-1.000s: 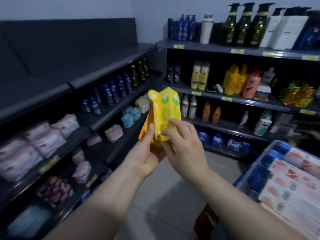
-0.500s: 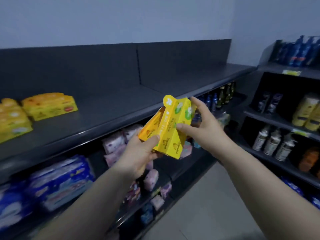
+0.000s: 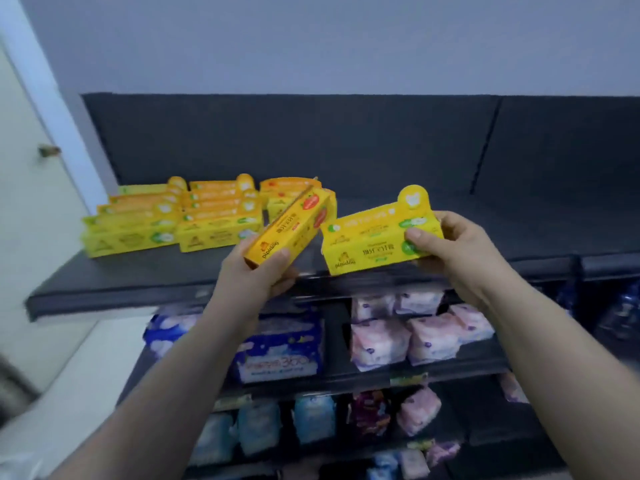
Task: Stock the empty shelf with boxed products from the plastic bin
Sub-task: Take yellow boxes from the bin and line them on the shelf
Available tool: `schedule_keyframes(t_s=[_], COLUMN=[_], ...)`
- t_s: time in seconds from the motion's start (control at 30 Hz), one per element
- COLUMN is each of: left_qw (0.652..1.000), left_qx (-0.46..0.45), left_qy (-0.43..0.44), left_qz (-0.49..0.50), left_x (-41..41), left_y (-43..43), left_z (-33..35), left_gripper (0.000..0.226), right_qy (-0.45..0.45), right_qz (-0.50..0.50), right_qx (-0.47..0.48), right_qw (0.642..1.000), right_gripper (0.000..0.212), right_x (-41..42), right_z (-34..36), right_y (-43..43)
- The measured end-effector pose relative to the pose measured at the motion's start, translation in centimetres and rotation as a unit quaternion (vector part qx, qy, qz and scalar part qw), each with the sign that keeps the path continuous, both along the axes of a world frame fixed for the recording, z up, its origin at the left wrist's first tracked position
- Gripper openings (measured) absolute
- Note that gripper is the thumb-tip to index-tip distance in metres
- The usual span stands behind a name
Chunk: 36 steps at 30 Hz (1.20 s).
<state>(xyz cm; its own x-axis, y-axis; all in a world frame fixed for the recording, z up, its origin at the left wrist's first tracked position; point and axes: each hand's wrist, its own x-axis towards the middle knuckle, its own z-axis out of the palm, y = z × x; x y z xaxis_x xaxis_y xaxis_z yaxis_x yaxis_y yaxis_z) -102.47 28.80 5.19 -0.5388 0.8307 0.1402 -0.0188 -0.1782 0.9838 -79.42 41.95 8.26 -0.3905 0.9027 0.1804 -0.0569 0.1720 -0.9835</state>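
Note:
My left hand (image 3: 258, 268) grips the near end of an orange-yellow box (image 3: 294, 230), which slants up toward the stocked boxes. My right hand (image 3: 450, 247) holds a yellow box (image 3: 370, 240) with green labels by its right end, level above the front edge of the dark top shelf (image 3: 519, 233). Several yellow and orange boxes (image 3: 194, 216) stand in rows on the left part of that shelf. The plastic bin is out of view.
The shelf's right part is bare, with a dark back panel (image 3: 311, 140) behind. Below are blue packs (image 3: 280, 348) and pink packs (image 3: 415, 334), with more packs lower down. A pale door (image 3: 27, 168) stands at the left.
The view has swung left to face the top shelf. The two boxes, held together before, are now apart, one in each hand, and both are near the stocked rows.

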Motion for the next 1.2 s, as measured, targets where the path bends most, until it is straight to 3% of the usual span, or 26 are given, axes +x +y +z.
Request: schedule_keyframes(t_s=[0.13,0.27,0.43,0.6,0.67,0.73,0.77,0.83,0.93,1.0,1.07,1.13,1.2], left_qw=[0.990,0.959,0.934,0.944,0.957,0.971,0.978,0.989,0.993,0.993,0.978,0.932,0.897], left_qx=[0.020,0.047,0.043,0.012,0.000,-0.016,-0.028,-0.047,-0.060,-0.079,-0.103,-0.116,-0.107], left_qy=[0.011,-0.001,-0.004,-0.004,-0.010,-0.025,-0.026,-0.025,-0.022,0.003,0.101,0.240,0.312], left_qz=[0.140,0.280,0.355,0.329,0.289,0.236,0.204,0.140,0.094,0.089,0.148,0.246,0.294], left_x=[-4.3,-6.9,-7.4,-6.4,-6.2,-5.9,-5.8,-5.4,-4.4,-3.7,-3.6,-3.7,-3.8], left_y=[-1.9,-4.3,-7.3,-8.6,-8.3,-7.3,-6.6,-4.5,-0.9,1.6,3.7,5.1,5.8], left_z=[0.4,1.0,0.8,0.6,0.5,0.4,0.4,0.2,0.1,0.3,0.5,0.8,0.9], left_gripper=[0.033,0.029,0.030,0.023,0.028,0.031,0.036,0.041,0.027,0.024,0.036,0.045,0.046], right_qy=[0.001,-0.049,-0.135,-0.279,-0.215,-0.100,-0.080,-0.108,-0.135,-0.139,-0.147,-0.150,-0.184], right_qz=[0.064,0.142,0.211,0.134,0.117,0.199,0.265,0.367,0.358,0.353,0.319,0.260,0.204], right_qx=[-0.008,0.001,0.008,0.232,0.273,0.217,0.179,0.140,0.131,0.121,0.119,0.114,0.110], right_qw=[0.998,0.989,0.968,0.922,0.930,0.950,0.944,0.913,0.915,0.917,0.929,0.947,0.955], right_gripper=[0.018,0.040,0.051,0.064,0.060,0.048,0.046,0.050,0.047,0.029,0.022,0.021,0.021], right_x=[-6.3,-13.7,-21.5,-23.8,-23.2,-21.6,-20.8,-18.9,-16.3,-14.4,-12.8,-12.0,-11.9], right_z=[-0.6,-1.5,-3.5,-4.5,-3.6,-1.9,-1.3,-0.4,-0.1,0.1,0.2,-0.3,-1.1], right_y=[2.8,3.8,3.1,2.9,2.9,3.0,3.4,4.6,7.8,10.0,12.1,14.4,16.3])
